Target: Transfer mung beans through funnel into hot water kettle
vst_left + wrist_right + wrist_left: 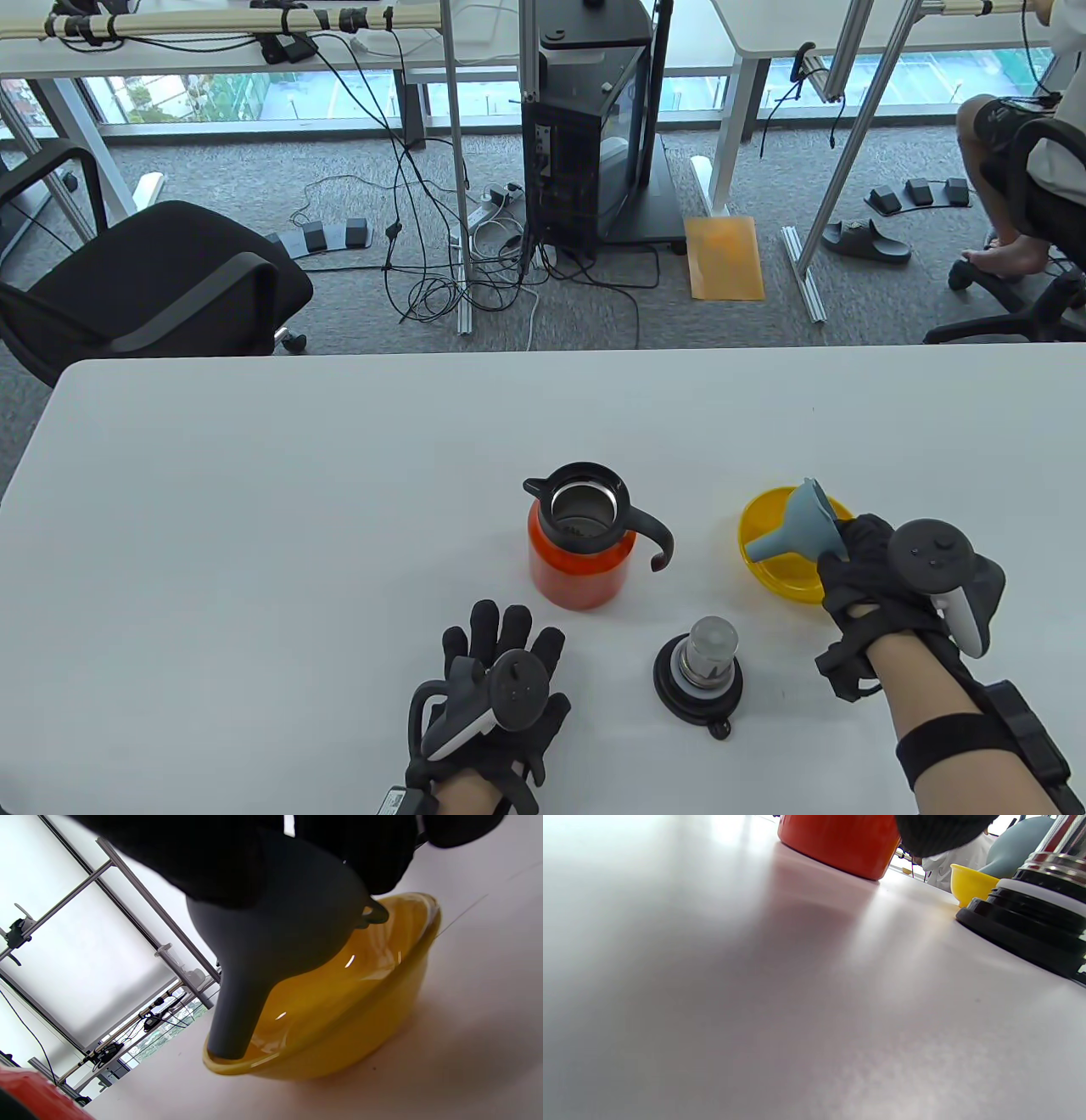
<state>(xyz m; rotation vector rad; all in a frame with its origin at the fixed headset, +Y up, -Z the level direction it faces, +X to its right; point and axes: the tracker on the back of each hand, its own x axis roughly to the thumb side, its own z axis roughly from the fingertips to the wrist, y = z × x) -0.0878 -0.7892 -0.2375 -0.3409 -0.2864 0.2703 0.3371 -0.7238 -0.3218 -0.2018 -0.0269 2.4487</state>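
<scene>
My right hand point(865, 569), in a black sensor glove, holds a grey-blue plastic funnel point(802, 531) by its wide cone, my grip closed around it. The funnel is tilted, its narrow spout angled down toward the left and resting at the rim of a shallow yellow plastic bowl point(764, 573) on the white tabletop point(254, 509). In the right wrist view the spout tip point(227, 1046) sits just inside the bowl's edge point(305, 1065). The orange hot water kettle point(581, 543) with a black collar, spout and handle stands upright near the middle of the tabletop, left of the bowl, its steel mouth uncovered. Its black and steel lid point(700, 675) rests upside down on the tabletop just in front of it. My left hand point(492, 696) lies flat on the tabletop in front of the kettle, fingers spread and holding nothing. I cannot make out any mung beans in the bowl.
</scene>
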